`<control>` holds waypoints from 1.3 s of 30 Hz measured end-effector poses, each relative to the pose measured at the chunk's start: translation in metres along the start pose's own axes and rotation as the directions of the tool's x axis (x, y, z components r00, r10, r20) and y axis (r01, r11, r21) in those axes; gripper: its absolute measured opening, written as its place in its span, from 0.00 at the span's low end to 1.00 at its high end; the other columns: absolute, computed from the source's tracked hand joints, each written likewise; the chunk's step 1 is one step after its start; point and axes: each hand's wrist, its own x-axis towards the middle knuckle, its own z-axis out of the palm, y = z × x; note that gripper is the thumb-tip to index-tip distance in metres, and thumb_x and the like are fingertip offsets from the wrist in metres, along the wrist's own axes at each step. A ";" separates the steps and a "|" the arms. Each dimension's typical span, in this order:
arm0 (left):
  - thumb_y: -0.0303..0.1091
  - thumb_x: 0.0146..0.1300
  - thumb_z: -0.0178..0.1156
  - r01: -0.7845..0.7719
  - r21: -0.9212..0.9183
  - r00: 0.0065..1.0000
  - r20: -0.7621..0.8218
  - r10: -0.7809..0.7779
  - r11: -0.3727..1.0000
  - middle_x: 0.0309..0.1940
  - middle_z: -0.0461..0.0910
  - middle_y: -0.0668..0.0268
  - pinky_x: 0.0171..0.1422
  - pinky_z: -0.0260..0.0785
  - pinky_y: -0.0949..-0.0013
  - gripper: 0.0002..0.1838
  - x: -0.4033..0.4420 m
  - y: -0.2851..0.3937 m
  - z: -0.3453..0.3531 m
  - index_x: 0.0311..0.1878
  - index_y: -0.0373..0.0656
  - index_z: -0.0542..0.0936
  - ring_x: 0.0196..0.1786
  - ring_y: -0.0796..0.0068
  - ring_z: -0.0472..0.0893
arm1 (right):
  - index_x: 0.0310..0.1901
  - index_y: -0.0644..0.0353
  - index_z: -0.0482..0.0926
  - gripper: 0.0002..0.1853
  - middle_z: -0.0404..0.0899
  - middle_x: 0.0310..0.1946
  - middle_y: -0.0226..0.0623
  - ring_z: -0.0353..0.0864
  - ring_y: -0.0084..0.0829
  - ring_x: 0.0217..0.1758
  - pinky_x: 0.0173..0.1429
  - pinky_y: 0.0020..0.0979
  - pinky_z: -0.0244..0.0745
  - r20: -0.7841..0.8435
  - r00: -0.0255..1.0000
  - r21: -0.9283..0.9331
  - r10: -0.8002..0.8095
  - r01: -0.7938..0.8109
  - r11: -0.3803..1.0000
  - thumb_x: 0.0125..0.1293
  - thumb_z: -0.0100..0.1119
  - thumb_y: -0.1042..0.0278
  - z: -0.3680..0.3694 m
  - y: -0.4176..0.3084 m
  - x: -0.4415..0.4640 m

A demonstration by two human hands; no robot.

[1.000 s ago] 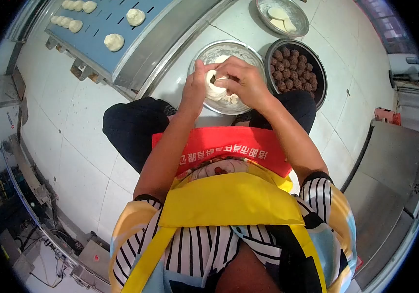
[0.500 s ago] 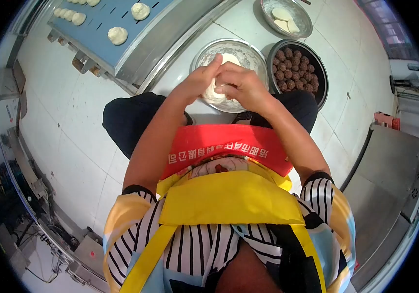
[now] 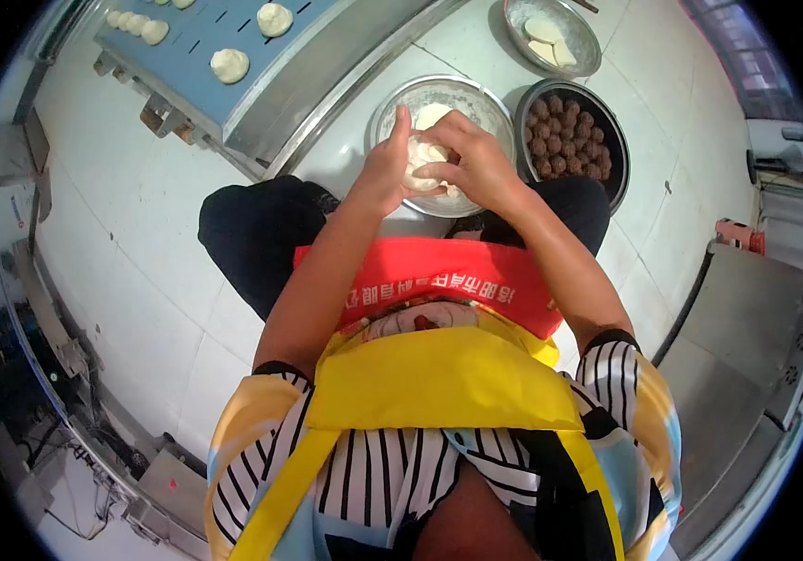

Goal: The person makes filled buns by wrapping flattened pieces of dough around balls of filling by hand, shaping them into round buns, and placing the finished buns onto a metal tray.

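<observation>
Between my two hands is a white ball of dough (image 3: pixel 426 161), held above a metal bowl (image 3: pixel 492 105) dusted with flour. My left hand (image 3: pixel 386 168) cups the dough from the left side, its thumb pointing up. From the right, my right hand (image 3: pixel 472 159) has curled fingers and thumb pinching the top and side of the dough. More pale dough (image 3: pixel 433 115) lies in the bowl behind my fingers. Beside the bowl is a dark round pan (image 3: pixel 618 178) full of brown filling balls (image 3: pixel 565 136).
A second metal bowl (image 3: pixel 590 65) with flat dough rounds (image 3: pixel 543 39) stands at the back. At the upper left, a blue slotted conveyor (image 3: pixel 205 37) carries several dough buns (image 3: pixel 229 65). Metal cabinets (image 3: pixel 729 318) line the right side.
My left hand has turned and lowered slightly, so more of the dough shows. My right fingers have shifted over its top. The dough remains between both hands.
</observation>
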 end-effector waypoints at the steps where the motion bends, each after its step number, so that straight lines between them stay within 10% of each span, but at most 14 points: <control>1: 0.66 0.69 0.39 0.016 0.000 1.000 -0.017 -0.016 1.000 0.50 0.76 0.53 0.49 0.80 0.55 0.39 -0.003 0.004 0.004 0.58 0.34 0.68 0.48 0.62 0.82 | 0.44 0.60 0.80 0.18 0.72 0.34 0.38 0.75 0.31 0.33 0.38 0.31 0.72 -0.028 0.999 -0.041 -0.038 0.037 0.998 0.51 0.71 0.68 -0.001 0.006 0.002; 8: 0.66 0.68 0.42 0.030 -0.027 0.999 -0.014 -0.030 0.999 0.52 0.77 0.55 0.49 0.79 0.51 0.36 -0.005 -0.002 0.001 0.59 0.40 0.70 0.51 0.62 0.81 | 0.50 0.62 0.77 0.25 0.77 0.42 0.40 0.77 0.33 0.34 0.38 0.31 0.73 -0.015 0.979 0.129 0.204 -0.200 0.971 0.49 0.73 0.66 -0.008 -0.004 0.004; 13: 0.66 0.67 0.43 0.087 -0.189 0.990 0.126 -0.064 0.978 0.49 0.79 0.60 0.46 0.78 0.50 0.34 -0.008 0.006 0.006 0.59 0.44 0.72 0.50 0.62 0.81 | 0.58 0.67 0.72 0.40 0.72 0.58 0.52 0.74 0.51 0.59 0.62 0.41 0.68 -0.102 0.993 -0.121 0.064 -0.076 0.990 0.47 0.73 0.50 0.003 -0.010 -0.006; 21: 0.68 0.64 0.47 0.044 0.020 0.999 0.029 -0.044 0.999 0.50 0.76 0.56 0.48 0.77 0.49 0.37 -0.025 0.013 0.031 0.61 0.44 0.69 0.50 0.60 0.81 | 0.51 0.68 0.77 0.28 0.81 0.44 0.52 0.83 0.43 0.44 0.49 0.33 0.75 -0.312 0.949 0.093 0.053 -0.025 0.995 0.54 0.69 0.56 0.021 -0.014 -0.004; 28: 0.70 0.65 0.42 0.117 0.168 0.981 0.131 -0.140 0.979 0.50 0.78 0.59 0.52 0.75 0.49 0.37 -0.026 0.028 0.019 0.59 0.45 0.70 0.53 0.62 0.79 | 0.40 0.67 0.82 0.19 0.83 0.33 0.45 0.82 0.31 0.35 0.43 0.31 0.75 -0.132 0.977 0.377 0.165 -0.104 0.920 0.57 0.67 0.58 0.009 -0.020 0.004; 34: 0.67 0.68 0.42 -0.186 -0.180 0.982 -0.007 0.188 0.966 0.50 0.77 0.60 0.52 0.74 0.51 0.36 -0.016 -0.006 0.031 0.60 0.43 0.69 0.55 0.64 0.78 | 0.41 0.65 0.82 0.19 0.82 0.32 0.38 0.80 0.27 0.30 0.37 0.29 0.75 -0.311 0.926 0.341 0.213 -0.101 0.935 0.57 0.67 0.57 0.019 -0.020 0.009; 37: 0.65 0.68 0.42 -0.110 -0.031 0.994 0.026 0.111 0.993 0.48 0.77 0.61 0.49 0.75 0.53 0.34 -0.033 0.007 0.028 0.59 0.42 0.68 0.53 0.68 0.79 | 0.40 0.65 0.81 0.19 0.81 0.30 0.39 0.80 0.26 0.31 0.37 0.29 0.74 0.042 0.990 0.360 0.131 -0.137 0.923 0.57 0.67 0.56 0.002 -0.017 0.004; 39: 0.65 0.68 0.43 -0.098 -0.018 0.992 0.080 0.099 0.995 0.47 0.78 0.61 0.48 0.76 0.54 0.34 -0.031 0.007 0.029 0.57 0.42 0.70 0.51 0.70 0.79 | 0.43 0.65 0.81 0.21 0.82 0.31 0.39 0.80 0.27 0.32 0.39 0.30 0.75 -0.024 0.976 0.344 0.216 -0.194 0.919 0.55 0.69 0.55 0.007 -0.018 0.002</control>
